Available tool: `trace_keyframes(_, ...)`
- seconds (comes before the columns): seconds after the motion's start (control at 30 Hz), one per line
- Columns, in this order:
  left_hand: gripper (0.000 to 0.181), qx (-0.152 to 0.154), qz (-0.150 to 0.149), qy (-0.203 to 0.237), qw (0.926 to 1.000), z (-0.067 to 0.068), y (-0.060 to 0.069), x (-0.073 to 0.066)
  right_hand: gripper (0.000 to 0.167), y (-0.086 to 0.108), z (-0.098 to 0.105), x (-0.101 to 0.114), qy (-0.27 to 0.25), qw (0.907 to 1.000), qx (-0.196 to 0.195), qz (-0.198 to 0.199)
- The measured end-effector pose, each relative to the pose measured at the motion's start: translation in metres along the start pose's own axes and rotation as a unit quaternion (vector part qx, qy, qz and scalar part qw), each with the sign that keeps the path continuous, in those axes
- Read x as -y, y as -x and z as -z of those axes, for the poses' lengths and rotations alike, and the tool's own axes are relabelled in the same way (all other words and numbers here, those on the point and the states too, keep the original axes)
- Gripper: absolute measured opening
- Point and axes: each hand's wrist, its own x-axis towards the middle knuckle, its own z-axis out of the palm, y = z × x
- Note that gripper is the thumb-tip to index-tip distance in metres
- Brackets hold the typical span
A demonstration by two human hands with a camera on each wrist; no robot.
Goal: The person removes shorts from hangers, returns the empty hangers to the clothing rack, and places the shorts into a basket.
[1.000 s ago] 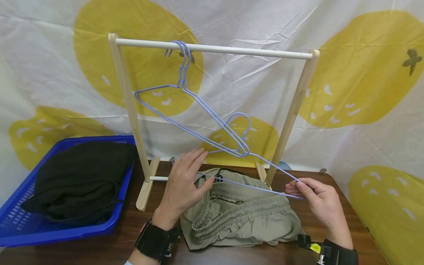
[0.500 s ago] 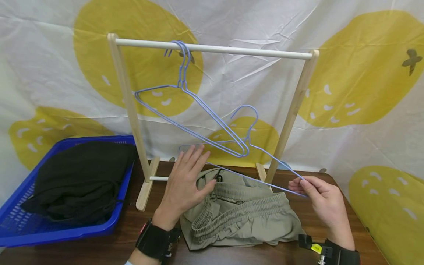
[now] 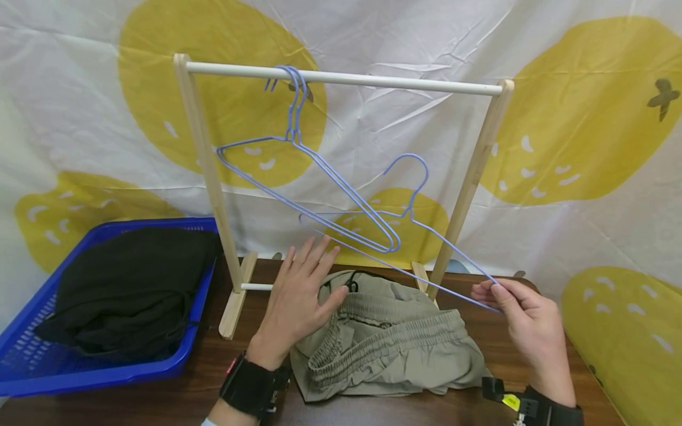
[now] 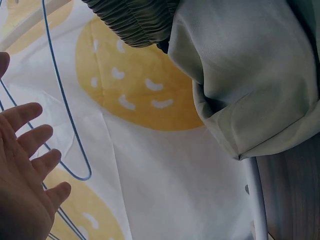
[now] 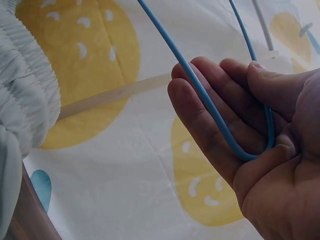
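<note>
My right hand [image 3: 524, 319] holds a blue wire hanger [image 3: 453, 245] by one end corner, the thumb pressing the wire against the fingers. In the right wrist view the hanger's rounded corner [image 5: 245, 155] lies across the palm. The hanger's hook points up, and its far end reaches left behind two hanging hangers [image 3: 346, 189]. My left hand [image 3: 301, 296] is spread above the left side of the grey-green elastic-waist pants [image 3: 394, 349]. In the left wrist view its fingers [image 4: 32, 140] hold nothing. The pants lie bunched on the table, waistband opening facing up.
A rack with wooden legs [image 3: 213, 177] and a white top rail [image 3: 405, 81] stands at the back. On the left, a blue basket [image 3: 106, 376] holds a folded black garment [image 3: 128, 290]. Behind the brown table [image 3: 256, 367] hangs a yellow-patterned cloth [image 3: 415, 35].
The held hanger has swung upward, its hook rising and moving right. My right hand has shifted slightly right. The left hand stays nearly in place, now clear of the hanger's bottom bar.
</note>
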Motion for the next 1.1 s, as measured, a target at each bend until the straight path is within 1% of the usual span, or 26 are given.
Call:
trace_keyframes(0.1,0.076,0.012,0.006,0.000,0.9999,-0.001,0.001,0.000,0.018,0.000,0.000,0.003,-0.004,0.9999,-0.011,0.002)
trace_keyframes(0.2,0.075,0.021,0.009,0.001,0.9997,-0.002,0.002,-0.001,0.019,0.000,-0.001,0.006,-0.023,0.9994,-0.027,0.001)
trace_keyframes(0.3,0.072,0.028,0.011,-0.001,0.9995,-0.003,0.002,-0.001,0.020,0.000,-0.002,0.010,-0.034,0.9982,-0.049,-0.008)
trace_keyframes(0.33,0.070,0.030,0.012,-0.002,0.9995,-0.003,0.002,-0.001,0.021,-0.001,-0.002,0.012,-0.039,0.9974,-0.059,-0.014)
trace_keyframes(0.47,0.062,0.033,0.016,-0.006,0.9993,-0.003,0.002,-0.002,0.021,-0.005,-0.003,0.018,-0.056,0.9947,-0.082,-0.026)
trace_keyframes(0.6,0.059,0.034,0.020,-0.003,0.9992,-0.002,0.002,-0.002,0.020,-0.013,-0.002,0.024,-0.054,0.9930,-0.100,-0.032)
trace_keyframes(0.77,0.057,0.034,0.021,0.000,0.9992,-0.002,0.001,-0.003,0.020,-0.023,-0.002,0.033,-0.051,0.9921,-0.108,-0.038)
trace_keyframes(0.97,0.056,0.031,0.020,-0.001,0.9993,-0.002,0.001,-0.003,0.020,-0.033,-0.003,0.040,-0.057,0.9917,-0.111,-0.030)
trace_keyframes(1.1,0.056,0.035,0.022,0.000,0.9992,-0.002,0.001,-0.004,0.018,-0.039,-0.003,0.046,-0.052,0.9914,-0.116,-0.034)
